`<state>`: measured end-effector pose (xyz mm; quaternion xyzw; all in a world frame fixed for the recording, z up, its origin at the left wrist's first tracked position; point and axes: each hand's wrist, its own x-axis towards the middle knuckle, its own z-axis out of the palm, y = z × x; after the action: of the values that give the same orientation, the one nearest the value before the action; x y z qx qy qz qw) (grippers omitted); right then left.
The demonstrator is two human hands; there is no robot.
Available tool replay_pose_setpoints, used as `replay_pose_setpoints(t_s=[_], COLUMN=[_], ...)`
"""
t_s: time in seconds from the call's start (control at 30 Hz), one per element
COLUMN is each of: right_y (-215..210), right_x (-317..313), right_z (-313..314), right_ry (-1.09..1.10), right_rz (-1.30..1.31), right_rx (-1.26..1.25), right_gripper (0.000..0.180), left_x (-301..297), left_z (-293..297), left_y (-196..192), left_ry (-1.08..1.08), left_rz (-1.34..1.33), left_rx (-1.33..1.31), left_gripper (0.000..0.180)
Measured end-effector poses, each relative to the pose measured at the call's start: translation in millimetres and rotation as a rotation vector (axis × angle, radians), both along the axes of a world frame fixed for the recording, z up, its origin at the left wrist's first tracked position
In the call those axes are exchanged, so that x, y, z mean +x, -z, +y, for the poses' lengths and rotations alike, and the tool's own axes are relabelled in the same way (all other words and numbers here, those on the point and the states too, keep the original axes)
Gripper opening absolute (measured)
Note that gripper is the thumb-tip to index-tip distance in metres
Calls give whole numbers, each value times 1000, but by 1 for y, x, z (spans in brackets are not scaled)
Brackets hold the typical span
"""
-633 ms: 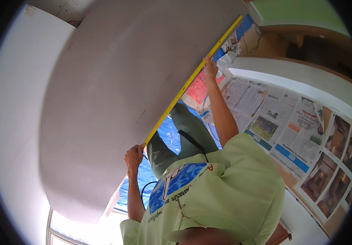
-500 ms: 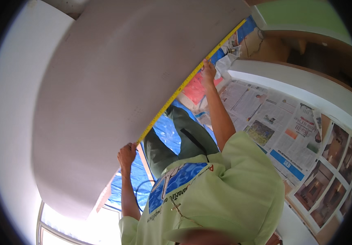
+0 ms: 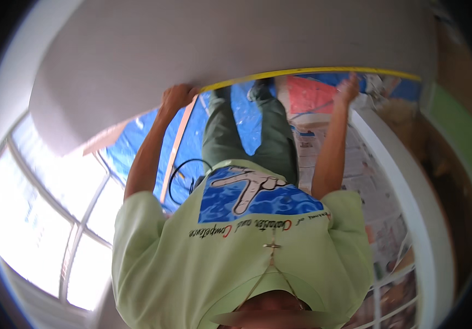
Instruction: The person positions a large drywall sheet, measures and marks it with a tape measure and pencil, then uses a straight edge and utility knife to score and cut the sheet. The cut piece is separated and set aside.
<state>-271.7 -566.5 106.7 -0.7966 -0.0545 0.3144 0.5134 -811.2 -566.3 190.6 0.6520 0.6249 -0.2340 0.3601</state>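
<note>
A large grey-brown board (image 3: 236, 38) spans the top of the view. Along its near edge runs the yellow blade of a tape measure (image 3: 302, 71), stretched from left to right. My left hand (image 3: 179, 96) is closed at the left end of the blade, against the board's edge. Farther right, my right hand (image 3: 348, 89) holds the blade at the edge with its fingertips; it is somewhat blurred. The blade carries on past it toward the board's right end. No tape case can be made out.
Blue plastic sheeting (image 3: 126, 143) covers the floor under the board, with a wooden strip (image 3: 180, 140) and a black cable (image 3: 171, 181) on the left. Newspapers (image 3: 368, 189) lie at the right, beside a white ledge (image 3: 406, 181). Bright window panes (image 3: 33, 219) are at the left.
The view has swung round, so the board's edge and tape now run nearly level instead of slanting. Both hands stay at the tape, the right one now blurred.
</note>
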Motion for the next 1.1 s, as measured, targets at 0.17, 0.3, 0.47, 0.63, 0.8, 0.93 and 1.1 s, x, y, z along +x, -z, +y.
replay_pose_setpoints(t_s=[0.17, 0.3, 0.47, 0.63, 0.8, 0.93, 1.1], right_y=[-51, -81, -72, -53, -31, -18, -12], right_x=[-51, -126, -234, -278, -295, -304, -300], right_z=[9, 28, 42, 30, 15, 9, 11], right_ry=[-251, -817, -1025, -1134, -1297, -1295, -1335], right_rz=[-27, 19, 288, 307, 226, 233, 277], right_rx=[118, 27, 168, 250, 177, 197, 190], right_gripper=[55, 56, 22, 16, 12, 12, 15], left_x=[1, 3, 4, 6, 6, 4, 4], left_z=[18, 24, 27, 32, 35, 38, 41], left_y=[3, 11, 13, 15, 18, 17, 14], left_ry=[-37, -28, 69, -2, 41, 42, 39], left_rz=[63, 46, 38, 39, 79, 79, 66], left_rx=[57, 76, 190, 141, 22, -2, -23], left_gripper=[41, 37, 34, 33, 32, 34, 34])
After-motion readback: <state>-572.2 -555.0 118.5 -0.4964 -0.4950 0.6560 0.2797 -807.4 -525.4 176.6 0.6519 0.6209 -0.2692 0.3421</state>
